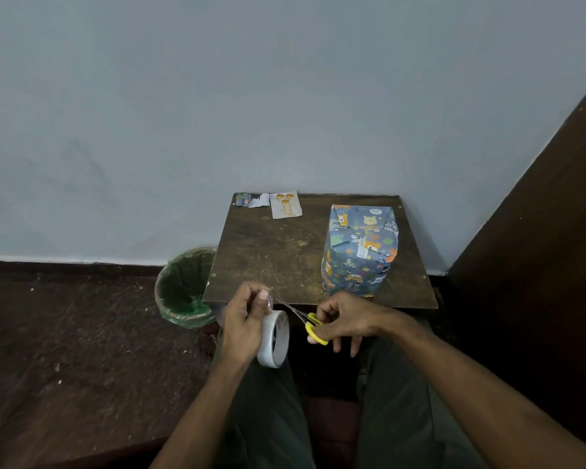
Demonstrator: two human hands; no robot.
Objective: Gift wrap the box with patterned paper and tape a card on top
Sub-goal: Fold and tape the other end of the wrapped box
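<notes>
The box (359, 252), wrapped in blue paper with cartoon animals, stands upright on the right half of the small wooden table (278, 252). A white card (286, 204) with orange balloons lies at the table's far edge. Below the table's front edge, my left hand (244, 326) grips a white tape roll (275, 340), thumb and finger pinching a short clear strip pulled from it. My right hand (345, 321) holds yellow-handled scissors (310, 324). Their blades point up and left to the strip.
A scrap of the patterned paper (251, 200) lies at the table's far left corner. A bin with a green liner (183, 289) stands on the floor left of the table. A wall rises behind; a dark wooden panel (538, 231) stands at right.
</notes>
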